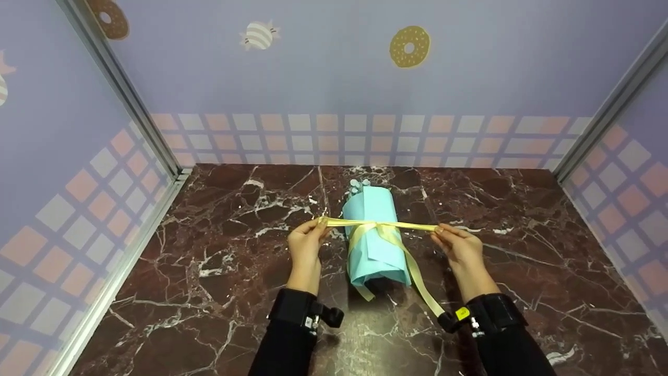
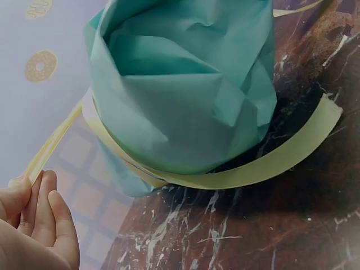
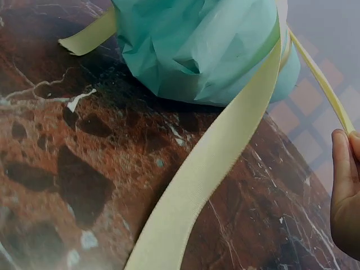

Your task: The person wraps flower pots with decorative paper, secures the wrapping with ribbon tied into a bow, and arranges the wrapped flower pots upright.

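A bouquet (image 1: 373, 209) wrapped in light blue paper lies on the dark red marble surface, small pale leaves (image 1: 359, 184) poking out at its far end. Yellow ribbon (image 1: 389, 235) goes round its middle with a knot on top. My left hand (image 1: 307, 250) pinches one stretched ribbon loop, left of the bundle; my right hand (image 1: 462, 250) pinches the other, pulled taut to the right. Two loose ribbon tails hang toward the near side, the longer one (image 3: 208, 169) running close past the right wrist. In the left wrist view, the folded near end of the paper (image 2: 174, 112) shows.
Lilac panels with candy and doughnut pictures (image 1: 409, 47) and a checkered band stand behind and on both sides. Metal strips (image 1: 125, 89) line the corners. Black camera bands (image 1: 295, 310) sit on both wrists.
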Available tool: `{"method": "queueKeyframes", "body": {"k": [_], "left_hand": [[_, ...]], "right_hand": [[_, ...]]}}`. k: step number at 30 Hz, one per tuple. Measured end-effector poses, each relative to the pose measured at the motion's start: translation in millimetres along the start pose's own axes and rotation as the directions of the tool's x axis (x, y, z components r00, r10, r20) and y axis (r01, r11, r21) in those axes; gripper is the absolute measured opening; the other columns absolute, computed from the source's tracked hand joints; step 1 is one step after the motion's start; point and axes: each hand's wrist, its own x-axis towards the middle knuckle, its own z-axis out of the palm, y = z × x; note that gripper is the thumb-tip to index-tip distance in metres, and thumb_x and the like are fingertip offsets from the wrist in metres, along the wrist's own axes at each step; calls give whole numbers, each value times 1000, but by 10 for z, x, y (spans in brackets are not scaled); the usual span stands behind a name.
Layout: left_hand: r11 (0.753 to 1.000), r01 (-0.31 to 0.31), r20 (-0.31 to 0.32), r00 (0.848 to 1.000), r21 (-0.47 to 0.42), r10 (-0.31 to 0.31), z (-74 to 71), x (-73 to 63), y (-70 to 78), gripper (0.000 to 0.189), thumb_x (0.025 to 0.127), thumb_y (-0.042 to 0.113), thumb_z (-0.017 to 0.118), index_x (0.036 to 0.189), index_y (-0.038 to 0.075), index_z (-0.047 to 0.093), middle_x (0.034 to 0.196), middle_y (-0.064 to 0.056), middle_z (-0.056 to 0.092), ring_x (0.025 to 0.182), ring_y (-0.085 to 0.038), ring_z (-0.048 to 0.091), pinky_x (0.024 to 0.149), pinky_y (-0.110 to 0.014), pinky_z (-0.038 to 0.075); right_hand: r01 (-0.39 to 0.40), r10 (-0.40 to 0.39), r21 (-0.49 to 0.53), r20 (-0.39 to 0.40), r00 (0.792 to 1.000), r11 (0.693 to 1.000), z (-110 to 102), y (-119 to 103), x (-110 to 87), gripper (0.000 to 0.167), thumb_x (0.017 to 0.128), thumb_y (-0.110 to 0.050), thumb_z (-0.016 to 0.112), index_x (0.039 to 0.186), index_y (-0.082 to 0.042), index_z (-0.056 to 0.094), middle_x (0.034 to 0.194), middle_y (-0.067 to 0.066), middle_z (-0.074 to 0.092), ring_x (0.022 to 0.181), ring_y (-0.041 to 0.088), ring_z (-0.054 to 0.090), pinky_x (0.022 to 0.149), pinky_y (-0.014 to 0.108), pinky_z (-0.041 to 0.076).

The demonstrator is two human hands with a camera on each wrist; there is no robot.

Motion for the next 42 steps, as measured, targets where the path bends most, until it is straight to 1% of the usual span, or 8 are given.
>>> {"method": "queueKeyframes", "body": {"k": [5, 12, 16, 22, 28, 31, 35, 42], "left_hand": [[1000, 1, -12, 1000, 11, -1, -27, 4, -12, 12, 86, -13, 65, 95, -20, 67, 76, -11, 68, 62, -15, 68, 58, -23, 56], [994, -30, 46, 999, 104, 26, -85, 25, 35, 12, 85, -13, 66, 94, -21, 66, 74, -12, 68, 57, -13, 66, 55, -21, 55], [989, -22, 48, 999, 147, 15, -94, 32, 76, 12, 84, -12, 67, 94, -20, 66, 74, -12, 69, 57, -13, 67, 55, -22, 55], [989, -37, 57, 998, 140, 29, -85, 33, 87, 7, 84, -15, 65, 90, -19, 67, 77, -15, 69, 59, -17, 68, 56, -22, 55], [987, -71, 106, 993, 142, 56, -32, 67, 103, 11, 83, -14, 67, 92, -20, 66, 79, -15, 70, 60, -13, 67, 55, -21, 54], [980, -65, 145, 989, 189, 37, -17, 86, 138, 13, 85, -10, 68, 95, -18, 67, 78, -13, 70, 61, -12, 68, 57, -21, 54], [970, -36, 195, 981, 242, -12, -1, 110, 179, 16, 88, -4, 68, 101, -13, 68, 82, -19, 71, 63, -13, 69, 58, -21, 54], [967, 12, 189, 980, 254, -62, 7, 115, 184, 18, 91, -3, 65, 105, -14, 67, 77, -15, 71, 58, -12, 68, 51, -20, 53]], "right_hand": [[4, -4, -6, 2, 1000, 1000, 4, 8, -14, 23, 85, 24, 55, 82, 7, 71, 74, 15, 70, 66, 22, 71, 72, 30, 58], [11, -9, -66, 29, 1000, 998, -10, -23, -30, 26, 85, 25, 55, 78, 6, 71, 73, 14, 69, 65, 22, 71, 70, 29, 58], [19, -15, -85, 48, 999, 996, -3, -45, -15, 27, 84, 26, 54, 77, 6, 72, 73, 13, 69, 66, 21, 71, 70, 29, 58], [59, -52, -118, 64, 997, 991, -25, -40, 25, 34, 83, 27, 53, 72, 2, 73, 72, 12, 69, 64, 20, 71, 68, 28, 58], [123, -109, -195, 78, 991, 973, -5, -93, 15, 26, 83, 24, 59, 78, 3, 74, 74, 10, 69, 65, 18, 70, 67, 29, 58], [135, -118, -219, 91, 989, 966, 19, -152, -8, 19, 84, 20, 62, 83, 5, 74, 76, 9, 69, 67, 18, 71, 70, 29, 58], [147, -119, -257, 121, 986, 955, 22, -238, -35, 17, 85, 15, 65, 85, 1, 74, 79, 7, 68, 70, 16, 70, 74, 30, 58], [141, -85, -393, 157, 984, 908, -33, -283, -53, 16, 85, 10, 68, 86, -5, 74, 81, 4, 68, 73, 13, 68, 75, 28, 58]]}}
